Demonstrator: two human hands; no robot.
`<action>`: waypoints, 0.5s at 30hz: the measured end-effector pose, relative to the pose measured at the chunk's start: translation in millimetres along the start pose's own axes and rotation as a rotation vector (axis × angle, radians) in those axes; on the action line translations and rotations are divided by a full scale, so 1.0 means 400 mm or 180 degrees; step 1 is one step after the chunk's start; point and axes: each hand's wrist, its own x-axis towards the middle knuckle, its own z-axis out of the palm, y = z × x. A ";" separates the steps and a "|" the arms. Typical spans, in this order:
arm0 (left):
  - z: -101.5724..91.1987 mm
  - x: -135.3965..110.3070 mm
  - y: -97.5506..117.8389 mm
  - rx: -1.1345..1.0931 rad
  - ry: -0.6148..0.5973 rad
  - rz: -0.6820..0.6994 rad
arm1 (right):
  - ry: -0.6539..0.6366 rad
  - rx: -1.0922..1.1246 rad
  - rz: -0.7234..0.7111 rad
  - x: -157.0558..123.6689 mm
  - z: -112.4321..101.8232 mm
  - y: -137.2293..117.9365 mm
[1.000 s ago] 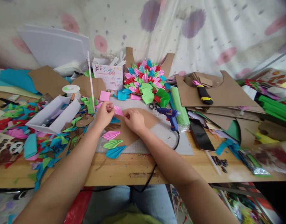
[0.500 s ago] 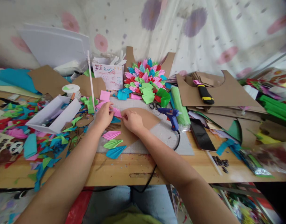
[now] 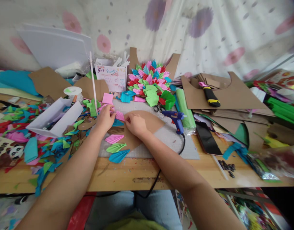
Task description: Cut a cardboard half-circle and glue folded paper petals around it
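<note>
A pleated pink paper petal [image 3: 119, 115] lies between my two hands, at the left edge of a brown cardboard fan shape [image 3: 151, 123]. My left hand [image 3: 106, 117] pinches the petal's outer end. With closed fingertips my right hand [image 3: 135, 124] presses the petal's inner end at the cardboard edge. Below along that same edge are another pink petal [image 3: 114, 138], a green petal [image 3: 116, 147] and a blue petal [image 3: 119, 156]. Part of a further blue petal [image 3: 117, 123] shows just under the held one.
A blue glue gun [image 3: 176, 120] stands right of the cardboard, its cord running over the table edge. Behind it is a bright petal-covered piece [image 3: 150, 78]. A white box [image 3: 56, 118] and paper scraps lie left; a phone [image 3: 208, 138] and cutter [image 3: 211, 96] lie right.
Both hands have shifted very slightly left, still at the pink petal. Everything else stays as it was.
</note>
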 end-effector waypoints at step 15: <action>-0.015 0.000 0.025 0.0158 -0.0010 -0.0162 | -0.0227 -0.0205 0.0019 0.010 -0.002 -0.003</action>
